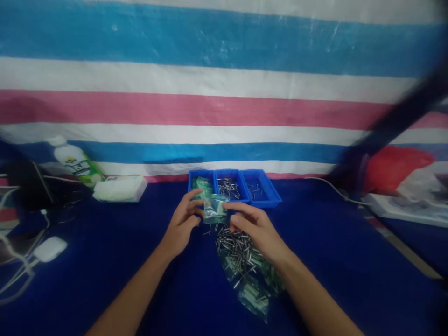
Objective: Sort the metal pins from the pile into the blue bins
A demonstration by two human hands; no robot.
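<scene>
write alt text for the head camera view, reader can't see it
A person's left hand and right hand flank a small clear bag over a dark blue table. Nearer the viewer lie loose thin metal pieces and more bags; behind, three blue trays stand before a striped sheet.

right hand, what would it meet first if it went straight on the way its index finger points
Most likely the small clear bag: the right hand points leftward, and its fingertip overlaps the bag's near edge in the picture. Whether they touch is unclear.
</scene>
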